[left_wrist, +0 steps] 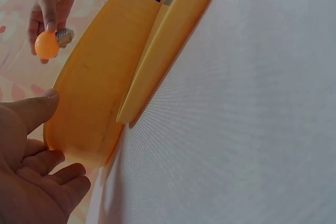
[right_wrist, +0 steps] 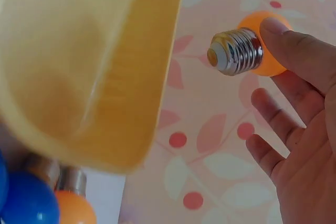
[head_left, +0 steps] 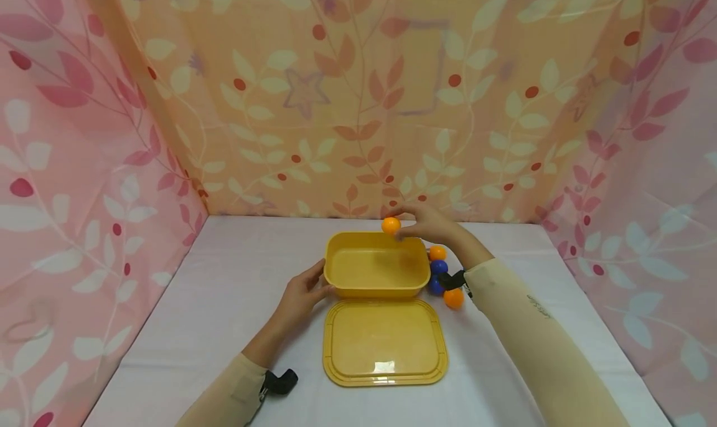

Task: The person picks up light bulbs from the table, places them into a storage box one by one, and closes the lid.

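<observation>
The left hand (head_left: 299,299) rests at about eight o'clock on the yellow box (head_left: 376,292), thumb and relaxed fingers set loosely about that end; the box sits uncovered on the desk (head_left: 196,327), its lid (head_left: 385,343) lying flat at six o'clock; just past twelve, apart from the far rim, an orange bulb (head_left: 391,226) is pinched by its globe between thumb and fingertips of the right hand (head_left: 430,226); it looks light and stiff to me, smooth enough to slip, and I can't tell glass from plastic, so I'd treat it as fragile; the widest part suits a gentle pinch, the ridged metal base (right_wrist: 239,51) a surer one; nearest three o'clock lie another orange bulb (head_left: 437,253) and two blue bulbs (head_left: 439,267), with a last orange one (head_left: 454,299) near four.
</observation>
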Demonstrator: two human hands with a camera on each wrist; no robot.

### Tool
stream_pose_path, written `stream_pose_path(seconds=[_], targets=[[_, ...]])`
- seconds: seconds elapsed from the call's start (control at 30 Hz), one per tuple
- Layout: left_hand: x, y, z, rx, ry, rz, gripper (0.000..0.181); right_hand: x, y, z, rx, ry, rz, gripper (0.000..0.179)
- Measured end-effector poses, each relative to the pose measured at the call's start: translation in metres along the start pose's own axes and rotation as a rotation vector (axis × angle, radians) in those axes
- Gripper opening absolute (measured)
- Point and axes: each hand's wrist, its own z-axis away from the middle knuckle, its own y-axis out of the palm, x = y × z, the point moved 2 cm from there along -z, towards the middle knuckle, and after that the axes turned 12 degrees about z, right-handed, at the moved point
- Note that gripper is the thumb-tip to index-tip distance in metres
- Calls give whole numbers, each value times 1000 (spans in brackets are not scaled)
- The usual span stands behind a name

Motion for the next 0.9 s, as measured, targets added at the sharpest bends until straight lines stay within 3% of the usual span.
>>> stream_pose_path(seconds=[0.37,0.63,0.9], targets=[[2,1,-1,-5,1,1,80,13,25,-32,70,-155,47,44],[2,0,-3,0,4,-9,79,23,46,-52,111,-208,104,43],[3,-1,-2,3,15,-9,76,30,66,-67,165,-238,60,42]])
